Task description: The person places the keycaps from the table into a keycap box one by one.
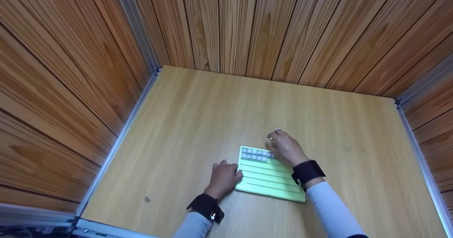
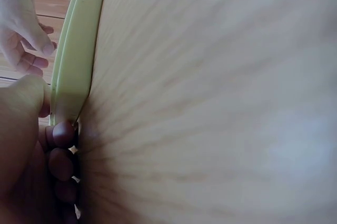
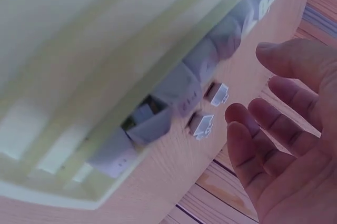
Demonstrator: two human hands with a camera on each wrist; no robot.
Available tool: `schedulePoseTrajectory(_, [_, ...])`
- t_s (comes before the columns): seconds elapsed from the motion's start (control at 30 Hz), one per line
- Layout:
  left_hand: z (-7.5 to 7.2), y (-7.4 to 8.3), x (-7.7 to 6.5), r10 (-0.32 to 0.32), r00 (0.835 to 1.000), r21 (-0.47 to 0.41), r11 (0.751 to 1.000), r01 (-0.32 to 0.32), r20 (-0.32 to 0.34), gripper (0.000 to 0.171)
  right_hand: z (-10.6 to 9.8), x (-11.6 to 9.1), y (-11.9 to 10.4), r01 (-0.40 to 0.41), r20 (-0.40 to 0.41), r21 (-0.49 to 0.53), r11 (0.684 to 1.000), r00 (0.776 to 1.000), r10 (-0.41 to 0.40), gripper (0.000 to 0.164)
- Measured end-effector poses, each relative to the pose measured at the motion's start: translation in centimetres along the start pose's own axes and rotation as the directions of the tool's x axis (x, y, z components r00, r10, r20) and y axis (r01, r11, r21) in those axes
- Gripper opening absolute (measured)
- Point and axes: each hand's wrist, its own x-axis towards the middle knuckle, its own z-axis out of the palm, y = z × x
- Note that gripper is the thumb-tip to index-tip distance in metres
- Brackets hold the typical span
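Observation:
A light green ridged tray (image 1: 270, 181) lies on the table with pale keycaps (image 1: 254, 154) lined up in its far rows. My left hand (image 1: 223, 178) holds the tray's left edge, thumb over the rim and curled fingers against its side wall (image 2: 79, 45). Past the far right edge, my right hand (image 1: 288, 147) hovers with fingers spread and relaxed, nothing between them in the right wrist view. Near those fingers, two loose keycaps, one (image 3: 201, 125) closer to the tray corner and another (image 3: 216, 93) beyond it, lie on the table. One keycap (image 3: 150, 126) in the row sits tilted.
Wood-panelled walls (image 1: 233, 29) stand behind and to the sides of the wooden table (image 1: 198, 114). Metal rails (image 1: 116, 139) run along its edges. A small dark spot (image 1: 147, 199) marks the tabletop at the near left.

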Motion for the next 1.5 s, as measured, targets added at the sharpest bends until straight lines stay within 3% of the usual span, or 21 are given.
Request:
schedulePoseTrajectory(0.13, [0.0,-0.1,0.0,0.005,1.000,-0.008,1.000,-0.006,-0.007,0.023,-0.1,1.1,0.1,-0.060,0.054,0.009,0.998,0.997,0.059,0.029])
schedulePoseTrajectory(0.33, [-0.1,0.0,-0.2,0.017,0.999,-0.011,1.000,-0.018,-0.037,0.025,0.2,2.1,0.6,-0.068,0.068,0.036,0.997,0.996,0.065,0.028])
schedulePoseTrajectory(0.53, [-0.1,0.1,-0.1,0.005,1.000,-0.014,1.000,-0.005,-0.020,0.023,0.6,2.8,1.0,-0.109,0.107,0.050,0.993,0.989,0.104,0.028])
schedulePoseTrajectory(1.37, [0.1,-0.1,-0.1,0.013,1.000,0.000,1.000,-0.013,-0.027,0.024,1.6,3.1,1.8,-0.160,0.122,0.074,0.984,0.981,0.150,0.015])
schedulePoseTrajectory(1.5, [0.1,-0.1,0.0,0.016,0.999,0.005,1.000,-0.016,-0.031,0.024,1.3,3.0,1.7,-0.158,0.086,0.097,0.983,0.985,0.150,0.014])
